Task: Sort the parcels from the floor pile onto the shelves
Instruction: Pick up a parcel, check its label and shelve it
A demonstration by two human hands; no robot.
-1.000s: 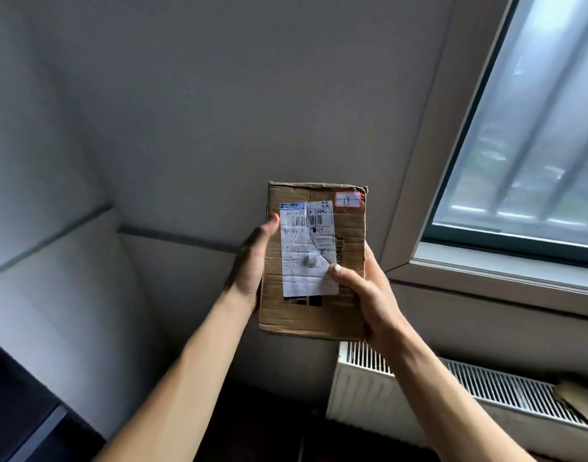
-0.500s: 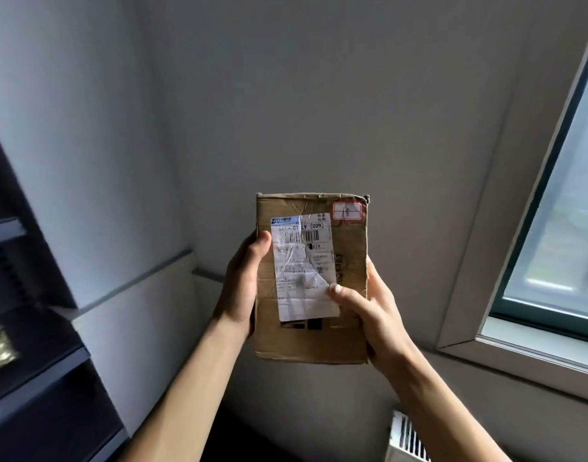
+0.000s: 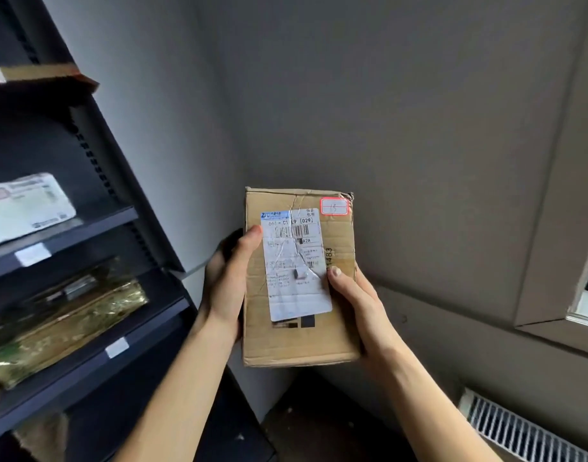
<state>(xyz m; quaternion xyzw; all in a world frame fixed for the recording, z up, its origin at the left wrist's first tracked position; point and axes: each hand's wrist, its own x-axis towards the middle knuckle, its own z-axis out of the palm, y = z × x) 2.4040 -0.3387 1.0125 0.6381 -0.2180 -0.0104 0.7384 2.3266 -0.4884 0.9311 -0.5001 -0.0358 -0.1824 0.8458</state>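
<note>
I hold a brown cardboard parcel (image 3: 336, 331) upright in front of me, its white shipping label and a small red-framed sticker facing me. My left hand (image 3: 227, 281) grips its left edge, thumb on the label's corner. My right hand (image 3: 359, 305) grips the right edge, thumb on the label. The dark shelf unit (image 3: 86, 235) stands at my left, with a white parcel (image 3: 26, 208) on one shelf, a gold-wrapped parcel (image 3: 62, 325) below it and a flat cardboard parcel (image 3: 43, 75) above.
Grey walls meet in a corner behind the parcel. A window frame (image 3: 552, 261) stands at the right and a white radiator (image 3: 519, 428) at the lower right. White tags mark the shelf edges. The dark floor shows below the parcel.
My view has swung left: the window and radiator slid toward the right edge and the shelves with their parcels came into view. Both hands keep the same hold on the parcel.
</note>
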